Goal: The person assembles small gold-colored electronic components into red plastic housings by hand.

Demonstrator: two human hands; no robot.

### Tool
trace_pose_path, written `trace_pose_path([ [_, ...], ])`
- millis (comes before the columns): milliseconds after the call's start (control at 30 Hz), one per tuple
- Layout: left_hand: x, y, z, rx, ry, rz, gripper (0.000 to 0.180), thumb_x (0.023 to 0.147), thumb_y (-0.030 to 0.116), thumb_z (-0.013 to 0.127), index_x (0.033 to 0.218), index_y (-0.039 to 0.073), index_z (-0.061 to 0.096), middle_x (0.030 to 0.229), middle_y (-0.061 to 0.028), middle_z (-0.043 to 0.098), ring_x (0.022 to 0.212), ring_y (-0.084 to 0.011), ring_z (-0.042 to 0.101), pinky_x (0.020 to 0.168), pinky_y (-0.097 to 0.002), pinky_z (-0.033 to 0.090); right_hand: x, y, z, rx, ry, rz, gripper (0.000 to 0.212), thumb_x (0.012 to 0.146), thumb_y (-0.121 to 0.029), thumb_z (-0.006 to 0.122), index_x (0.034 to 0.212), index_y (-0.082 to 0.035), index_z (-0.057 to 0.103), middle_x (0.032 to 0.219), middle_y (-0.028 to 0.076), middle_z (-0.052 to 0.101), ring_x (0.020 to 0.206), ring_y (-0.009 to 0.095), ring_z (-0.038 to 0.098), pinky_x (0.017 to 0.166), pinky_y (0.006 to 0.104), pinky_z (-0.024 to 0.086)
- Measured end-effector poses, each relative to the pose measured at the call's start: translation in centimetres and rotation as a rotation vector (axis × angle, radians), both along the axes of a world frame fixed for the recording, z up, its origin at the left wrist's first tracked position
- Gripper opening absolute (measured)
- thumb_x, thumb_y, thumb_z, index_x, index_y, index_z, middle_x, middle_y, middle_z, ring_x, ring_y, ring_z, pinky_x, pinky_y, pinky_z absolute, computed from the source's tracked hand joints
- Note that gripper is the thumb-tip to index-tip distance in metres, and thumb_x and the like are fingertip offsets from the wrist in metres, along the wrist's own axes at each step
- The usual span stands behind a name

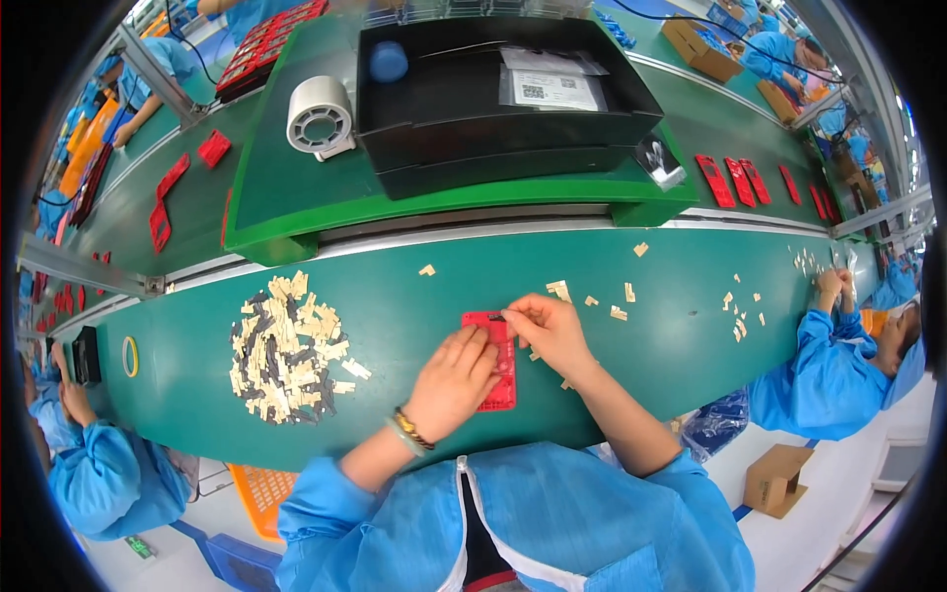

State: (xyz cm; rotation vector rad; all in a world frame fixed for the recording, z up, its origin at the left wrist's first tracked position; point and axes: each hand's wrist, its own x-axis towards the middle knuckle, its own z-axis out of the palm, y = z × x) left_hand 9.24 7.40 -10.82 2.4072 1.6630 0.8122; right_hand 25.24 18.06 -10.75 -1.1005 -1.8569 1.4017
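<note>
Left hand (456,380) flat on red plastic panel (500,380) near belt's front edge; right hand (548,329) pinches small dark strip (496,318) at panel's top.

White fan (320,116) and black tray (493,94) on raised green shelf (296,197); tape ring (130,356) at left; cardboard box (774,480) on floor.

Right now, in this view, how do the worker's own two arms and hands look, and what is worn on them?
Both forearms are bare below bright blue coat sleeves pushed up to the elbows. The left hand has no glove; its wrist carries two bracelets, one of dark and gold beads and one paler. The right hand is also ungloved, with nothing on its wrist.
</note>
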Motion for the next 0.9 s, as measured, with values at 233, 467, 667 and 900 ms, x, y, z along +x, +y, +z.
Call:
trace_pose_path([
  [233, 2.3, -0.3, -0.6, 0.067, 0.08, 0.171, 0.038, 0.082, 0.019, 0.063, 0.112, -0.004, 0.057, 0.118, -0.0203, 0.054, 0.115, -0.0343, 0.052, 0.099, -0.0438, 0.044, -1.6, 0.6, -0.7, -0.289, 0.034, -0.014, 0.012, 0.09, -0.01, 0.063, 0.089, 0.002, 0.063, 0.067, 0.001, 0.061, 0.054, 0.004, 0.053, 0.045, 0.0186, 0.041],
  [467, 2.3, -0.4, -0.8, 0.058, 0.04, 0.16, 0.037, 0.079, 0.014, 0.062, 0.111, -0.005, 0.058, 0.118, -0.0204, 0.054, 0.115, -0.0351, 0.052, 0.098, -0.0423, 0.045, -2.0, 0.1, -1.2, -0.137, -0.043, -0.05, 0.01, 0.088, -0.007, 0.064, 0.086, 0.003, 0.064, 0.068, 0.003, 0.064, 0.057, 0.004, 0.055, 0.049, 0.0196, 0.044],
  [667, 2.2, -0.3, -0.7, 0.05, 0.018, 0.164, 0.037, 0.077, 0.011, 0.062, 0.11, -0.005, 0.059, 0.118, -0.0207, 0.053, 0.115, -0.0347, 0.051, 0.096, -0.0414, 0.047, -2.3, -0.2, -1.6, 0.007, -0.129, -0.057, 0.01, 0.087, -0.006, 0.065, 0.085, 0.004, 0.065, 0.069, 0.004, 0.066, 0.059, 0.004, 0.056, 0.051, 0.021, 0.046],
  [900, 2.1, 0.3, -0.4, 0.037, -0.038, 0.185, 0.037, 0.074, 0.012, 0.065, 0.107, -0.002, 0.057, 0.119, -0.0226, 0.052, 0.112, -0.0366, 0.051, 0.094, -0.0432, 0.046, -2.4, -0.2, -0.2, 0.151, -0.296, -0.027, 0.013, 0.084, -0.012, 0.068, 0.083, 0.001, 0.067, 0.067, 0.007, 0.066, 0.055, 0.009, 0.06, 0.051, 0.0255, 0.048],
])
